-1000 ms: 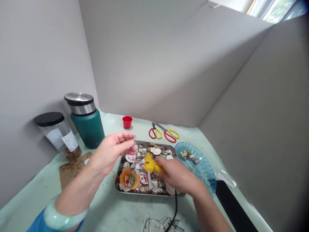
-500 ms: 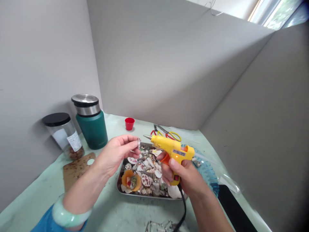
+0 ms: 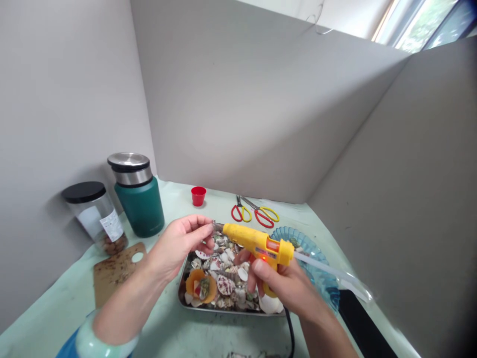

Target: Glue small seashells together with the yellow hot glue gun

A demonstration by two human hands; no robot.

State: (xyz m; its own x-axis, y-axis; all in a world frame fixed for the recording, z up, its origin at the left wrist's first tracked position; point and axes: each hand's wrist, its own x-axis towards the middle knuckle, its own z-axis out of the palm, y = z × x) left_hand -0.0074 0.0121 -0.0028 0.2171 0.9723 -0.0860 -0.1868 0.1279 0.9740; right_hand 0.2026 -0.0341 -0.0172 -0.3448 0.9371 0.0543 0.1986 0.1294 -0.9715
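My right hand is wrapped round the handle of a yellow hot glue gun, which has a red light glowing on its side. A clear glue stick sticks out of its back end. The gun's metal nozzle points left and meets the fingertips of my left hand. Those fingers are pinched on a small, shiny piece, too small to name and mostly hidden. Below both hands lies a metal tray full of seashells, with an orange flower-shaped piece in its near left corner.
A green thermos and a black-lidded jar stand at the left beside a brown board. Farther back are a red cup and two pairs of scissors. A blue scalloped dish and a black slab lie right.
The glue gun's nozzle has come left to the piece in my left hand, and the gun has tilted nose-up. The view has shifted slightly. Both hands keep their hold.
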